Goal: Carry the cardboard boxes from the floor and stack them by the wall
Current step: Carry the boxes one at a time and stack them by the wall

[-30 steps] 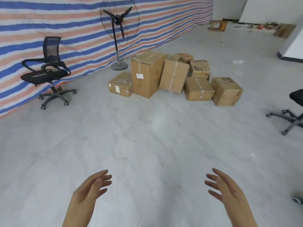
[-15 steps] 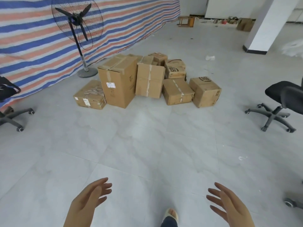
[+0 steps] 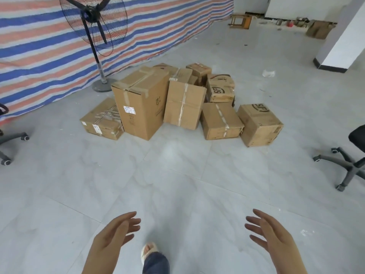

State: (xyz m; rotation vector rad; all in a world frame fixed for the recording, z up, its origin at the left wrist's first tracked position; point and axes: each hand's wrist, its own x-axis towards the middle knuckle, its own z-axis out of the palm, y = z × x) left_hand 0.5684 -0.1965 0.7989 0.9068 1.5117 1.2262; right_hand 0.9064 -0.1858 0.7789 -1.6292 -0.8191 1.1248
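Several cardboard boxes lie in a cluster on the grey tiled floor ahead. A tall box point(image 3: 141, 101) with a white label stands at the front left, a flat box point(image 3: 101, 120) beside it. A taped upright box point(image 3: 183, 101) leans in the middle, with a low box point(image 3: 221, 121) and a printed box point(image 3: 259, 124) to its right. Smaller boxes sit behind. My left hand point(image 3: 113, 237) and my right hand point(image 3: 270, 234) are held out low, palms facing each other, fingers relaxed, holding nothing, well short of the boxes.
A striped tarpaulin wall point(image 3: 49, 46) runs along the left, with a standing fan point(image 3: 92, 26) before it. Office chairs stand at the left edge point(image 3: 7, 141) and at the right point(image 3: 349, 161). A white pillar point(image 3: 343, 40) rises at the far right. My sandalled foot point(image 3: 150, 252) steps forward.
The boxes have grown larger and nearer as I walk towards them. The left chair has slid almost out of view. Both hands stay out in front, holding nothing.
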